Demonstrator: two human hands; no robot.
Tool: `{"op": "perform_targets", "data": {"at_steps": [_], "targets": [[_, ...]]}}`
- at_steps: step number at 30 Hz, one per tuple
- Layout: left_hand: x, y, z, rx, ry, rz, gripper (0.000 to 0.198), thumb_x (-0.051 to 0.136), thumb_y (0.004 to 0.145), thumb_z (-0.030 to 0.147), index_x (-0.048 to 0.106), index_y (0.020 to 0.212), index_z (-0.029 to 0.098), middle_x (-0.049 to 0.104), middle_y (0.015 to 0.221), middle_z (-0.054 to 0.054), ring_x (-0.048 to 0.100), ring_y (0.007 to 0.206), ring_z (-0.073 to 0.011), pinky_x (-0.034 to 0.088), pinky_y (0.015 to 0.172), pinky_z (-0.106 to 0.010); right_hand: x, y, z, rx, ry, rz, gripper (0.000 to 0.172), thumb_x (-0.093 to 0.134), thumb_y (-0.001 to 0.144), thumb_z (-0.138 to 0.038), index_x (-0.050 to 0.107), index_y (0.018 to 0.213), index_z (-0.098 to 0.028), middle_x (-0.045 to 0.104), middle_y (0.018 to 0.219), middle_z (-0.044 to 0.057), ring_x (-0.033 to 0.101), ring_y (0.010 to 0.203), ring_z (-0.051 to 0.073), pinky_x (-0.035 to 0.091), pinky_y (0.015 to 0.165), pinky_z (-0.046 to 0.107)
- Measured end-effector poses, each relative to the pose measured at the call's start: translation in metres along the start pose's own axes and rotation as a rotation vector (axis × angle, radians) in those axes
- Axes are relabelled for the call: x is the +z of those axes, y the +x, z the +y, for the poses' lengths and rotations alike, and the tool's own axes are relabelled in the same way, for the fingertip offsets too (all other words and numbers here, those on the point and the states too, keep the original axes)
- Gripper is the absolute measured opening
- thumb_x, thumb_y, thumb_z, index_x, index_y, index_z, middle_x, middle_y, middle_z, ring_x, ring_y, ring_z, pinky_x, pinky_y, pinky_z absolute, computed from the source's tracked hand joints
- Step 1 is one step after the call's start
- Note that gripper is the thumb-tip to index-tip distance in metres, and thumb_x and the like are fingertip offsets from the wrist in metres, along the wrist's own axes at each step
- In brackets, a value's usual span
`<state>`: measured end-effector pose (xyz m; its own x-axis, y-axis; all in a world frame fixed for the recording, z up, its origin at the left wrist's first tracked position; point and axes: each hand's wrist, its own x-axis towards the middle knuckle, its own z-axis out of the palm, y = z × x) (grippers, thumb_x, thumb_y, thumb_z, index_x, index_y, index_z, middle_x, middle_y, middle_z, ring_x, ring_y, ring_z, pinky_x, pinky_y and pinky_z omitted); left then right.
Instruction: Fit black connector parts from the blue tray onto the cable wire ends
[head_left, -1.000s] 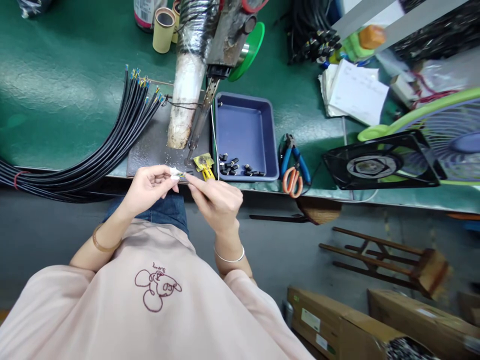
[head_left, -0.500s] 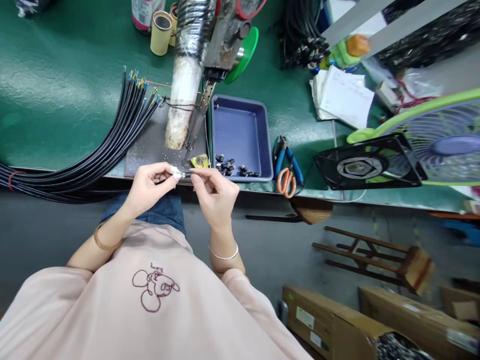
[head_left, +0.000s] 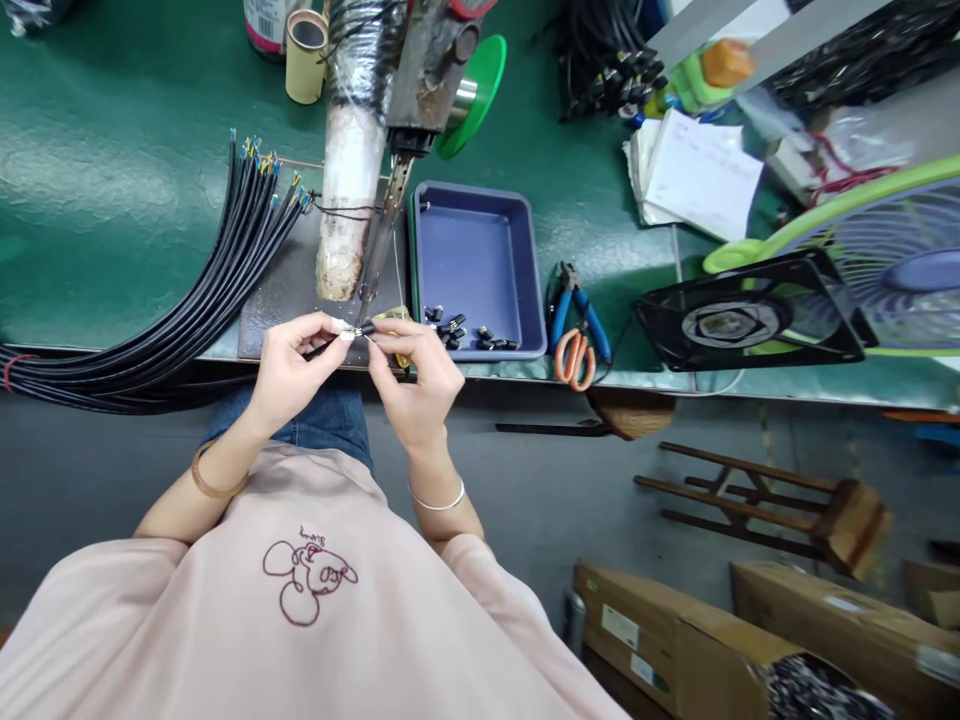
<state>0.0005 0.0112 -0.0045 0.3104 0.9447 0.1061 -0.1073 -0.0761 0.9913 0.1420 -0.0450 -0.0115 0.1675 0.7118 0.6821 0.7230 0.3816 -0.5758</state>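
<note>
My left hand [head_left: 296,368] is closed in a pinch on a black cable and the small black connector [head_left: 365,328] at its end; metal shows between them. Close by on the right, my right hand [head_left: 418,378] pinches a thin strand that looks like solder wire [head_left: 398,262]. Part of this strand is hidden behind the fingers. Just above the connector is the tip of a soldering iron [head_left: 391,215], pointing down from its mount. A yellow label-like piece [head_left: 401,358] lies partly behind my right fingers.
Left lies a bundle of black cables [head_left: 214,300] with stripped, coloured ends. A blue tray [head_left: 538,290] holds several black connectors [head_left: 454,328]. Right of it are blue-handled cutters [head_left: 592,325], orange-handled scissors [head_left: 574,358] and a black fan [head_left: 750,315]. A wrapped tube [head_left: 346,190] stands beside the iron.
My right fingers have shifted off the connector, slightly down and left, and now hold the thin strand. The connector sits at my left fingertips, tilted upward. The view has shifted slightly.
</note>
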Motion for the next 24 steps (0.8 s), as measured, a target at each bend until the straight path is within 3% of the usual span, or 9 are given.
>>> {"op": "perform_targets", "data": {"at_steps": [13,24], "targets": [[0.0023,0.0019,0.0028,0.06,0.131,0.055,0.009,0.069,0.079,0.02,0.071,0.073,0.015,0.066,0.067,0.0,0.056,0.059,-0.0089,0.046,0.055,-0.019,0.003,0.0097,-0.0025,-0.028,-0.011,0.018,0.012,0.07,0.089,-0.011,0.067,0.089,-0.022,0.076,0.096,0.004,0.074,0.09,0.017,0.062,0.08,0.032],[-0.0035,0.001,0.0041,-0.083,0.013,-0.011,0.007,0.072,0.075,0.021,0.069,0.072,0.015,0.067,0.065,0.001,0.059,0.058,-0.0091,0.049,0.057,-0.019,-0.0004,0.0051,-0.0026,-0.062,0.022,-0.047,0.015,0.065,0.088,-0.008,0.06,0.085,-0.022,0.077,0.099,0.005,0.075,0.088,0.016,0.063,0.077,0.029]]}}
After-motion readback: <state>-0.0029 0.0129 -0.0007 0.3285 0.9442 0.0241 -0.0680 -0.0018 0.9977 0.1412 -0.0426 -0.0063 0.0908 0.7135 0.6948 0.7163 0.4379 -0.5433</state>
